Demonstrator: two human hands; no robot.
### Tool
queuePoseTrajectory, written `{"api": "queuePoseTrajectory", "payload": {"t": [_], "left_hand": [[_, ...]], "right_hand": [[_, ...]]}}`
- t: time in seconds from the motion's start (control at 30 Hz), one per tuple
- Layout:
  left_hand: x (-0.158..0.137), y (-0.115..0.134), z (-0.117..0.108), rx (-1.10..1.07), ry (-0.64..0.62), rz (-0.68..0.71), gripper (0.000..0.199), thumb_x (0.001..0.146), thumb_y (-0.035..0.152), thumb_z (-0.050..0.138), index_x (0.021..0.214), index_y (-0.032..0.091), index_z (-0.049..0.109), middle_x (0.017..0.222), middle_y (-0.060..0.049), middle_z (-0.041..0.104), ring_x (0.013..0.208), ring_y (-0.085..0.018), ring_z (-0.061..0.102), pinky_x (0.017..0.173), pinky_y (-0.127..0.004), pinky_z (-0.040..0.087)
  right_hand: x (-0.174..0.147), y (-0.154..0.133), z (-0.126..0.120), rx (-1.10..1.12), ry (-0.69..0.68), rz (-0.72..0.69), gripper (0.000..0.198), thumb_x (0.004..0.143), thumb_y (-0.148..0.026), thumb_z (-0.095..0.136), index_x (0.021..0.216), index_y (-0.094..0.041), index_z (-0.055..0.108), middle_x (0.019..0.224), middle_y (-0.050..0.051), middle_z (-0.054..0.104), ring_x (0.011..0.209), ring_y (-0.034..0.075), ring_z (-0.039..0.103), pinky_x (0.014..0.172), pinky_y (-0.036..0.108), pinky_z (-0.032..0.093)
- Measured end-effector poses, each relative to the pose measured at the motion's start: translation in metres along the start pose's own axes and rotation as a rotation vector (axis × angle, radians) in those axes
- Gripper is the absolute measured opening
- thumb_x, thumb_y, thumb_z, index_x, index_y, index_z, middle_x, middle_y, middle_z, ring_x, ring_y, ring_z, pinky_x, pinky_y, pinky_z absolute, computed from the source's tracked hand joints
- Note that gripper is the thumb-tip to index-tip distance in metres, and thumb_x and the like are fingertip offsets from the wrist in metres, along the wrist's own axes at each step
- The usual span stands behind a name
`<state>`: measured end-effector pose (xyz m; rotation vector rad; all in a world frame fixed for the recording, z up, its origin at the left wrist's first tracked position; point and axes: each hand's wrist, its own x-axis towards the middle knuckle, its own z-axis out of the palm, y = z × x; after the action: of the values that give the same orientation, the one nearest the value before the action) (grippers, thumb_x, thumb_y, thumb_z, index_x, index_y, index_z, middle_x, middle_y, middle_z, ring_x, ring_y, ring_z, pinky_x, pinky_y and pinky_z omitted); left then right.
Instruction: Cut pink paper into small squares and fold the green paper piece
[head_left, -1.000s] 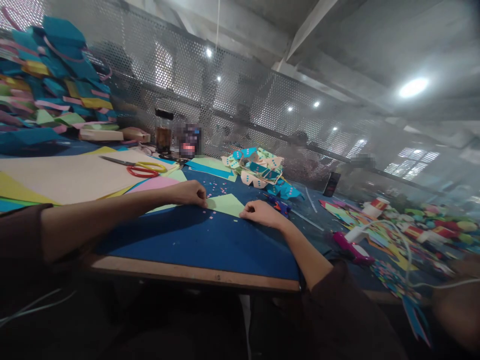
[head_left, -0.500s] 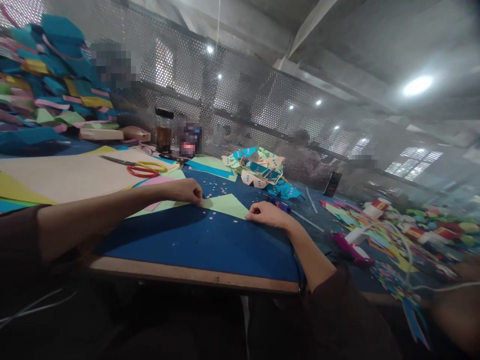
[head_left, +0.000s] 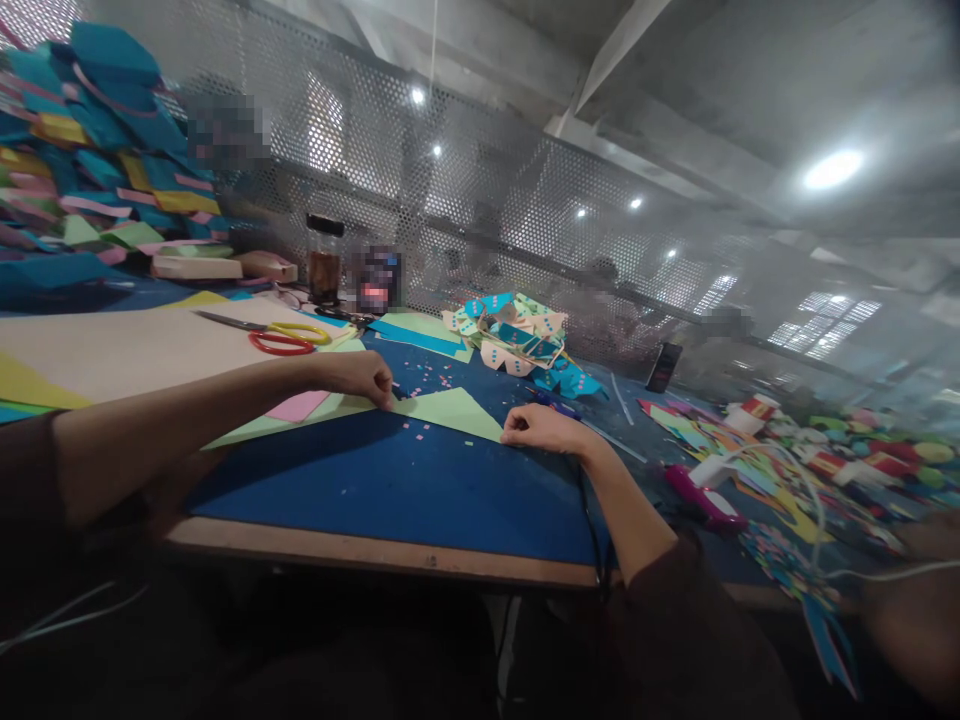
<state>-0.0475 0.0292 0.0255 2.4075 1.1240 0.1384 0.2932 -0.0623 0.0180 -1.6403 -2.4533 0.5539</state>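
A light green sheet of paper point(head_left: 454, 408), its visible part shaped like a low triangle, lies on the blue table between my two hands. My left hand point(head_left: 364, 377) is closed in a pinch at the paper's left end. The right corner is pinched by my right hand point(head_left: 549, 430), thumb and fingertips together. More green paper and a pink sheet point(head_left: 298, 405) lie under and beside my left forearm. Tiny pink and blue paper bits point(head_left: 429, 378) are scattered just behind the green paper.
Scissors point(head_left: 281, 340) with red and yellow handles rest on a large cream sheet point(head_left: 127, 355) at left. Behind are a dark drink jar point(head_left: 325, 265) and dotted paper shapes point(head_left: 517, 335). Rightward lie a blue tool point(head_left: 553, 402), a phone point(head_left: 664, 367) and a magenta device point(head_left: 705, 498).
My left hand has shifted slightly left and my right hand slightly right, spreading a little further apart along the green paper. The camera view has moved slightly.
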Motion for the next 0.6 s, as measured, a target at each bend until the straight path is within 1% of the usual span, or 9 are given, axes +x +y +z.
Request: {"api": "queuePoseTrajectory", "payload": {"t": [0.17,0.4,0.53,0.57,0.6], "left_hand": [[-0.005,0.001,-0.005,0.021,-0.032,-0.028,0.027,0.063,0.041,0.067,0.074,0.017,0.075,0.073,-0.003,0.073,0.074,-0.020,0.060,0.064,-0.025,0.033],[-0.006,-0.004,-0.012,0.064,-0.080,-0.006,0.026,0.068,0.039,0.067,0.074,0.015,0.074,0.072,-0.003,0.071,0.073,-0.019,0.060,0.064,-0.025,0.034],[-0.014,-0.005,-0.013,0.073,-0.093,-0.039,0.024,0.072,0.035,0.067,0.074,0.011,0.072,0.069,-0.001,0.068,0.069,-0.016,0.057,0.061,-0.023,0.034],[-0.017,-0.004,-0.012,0.076,-0.093,-0.043,0.021,0.074,0.031,0.065,0.075,0.011,0.071,0.069,-0.001,0.068,0.069,-0.015,0.056,0.061,-0.022,0.034],[-0.020,-0.003,-0.012,0.063,-0.038,0.004,0.020,0.079,0.025,0.058,0.078,0.010,0.071,0.071,0.000,0.067,0.069,-0.013,0.055,0.062,-0.020,0.033]], "right_hand": [[-0.001,0.001,-0.002,0.021,-0.019,0.009,0.021,0.079,-0.036,0.066,0.082,-0.016,0.068,0.080,0.004,0.068,0.073,0.017,0.061,0.060,0.024,0.040],[-0.006,-0.001,-0.004,0.097,-0.056,-0.015,0.012,0.078,-0.027,0.064,0.086,-0.018,0.064,0.084,0.003,0.066,0.077,0.016,0.060,0.064,0.025,0.042],[-0.012,-0.004,-0.006,0.154,-0.088,-0.024,0.010,0.079,-0.025,0.061,0.086,-0.018,0.063,0.082,0.002,0.064,0.074,0.016,0.057,0.064,0.025,0.042],[-0.013,-0.005,-0.006,0.166,-0.095,-0.024,0.010,0.079,-0.024,0.061,0.087,-0.019,0.063,0.081,0.001,0.063,0.074,0.015,0.057,0.064,0.025,0.042],[-0.015,-0.006,-0.006,0.175,-0.098,-0.022,0.009,0.079,-0.023,0.060,0.087,-0.019,0.063,0.081,0.001,0.062,0.074,0.015,0.056,0.064,0.025,0.042]]}}
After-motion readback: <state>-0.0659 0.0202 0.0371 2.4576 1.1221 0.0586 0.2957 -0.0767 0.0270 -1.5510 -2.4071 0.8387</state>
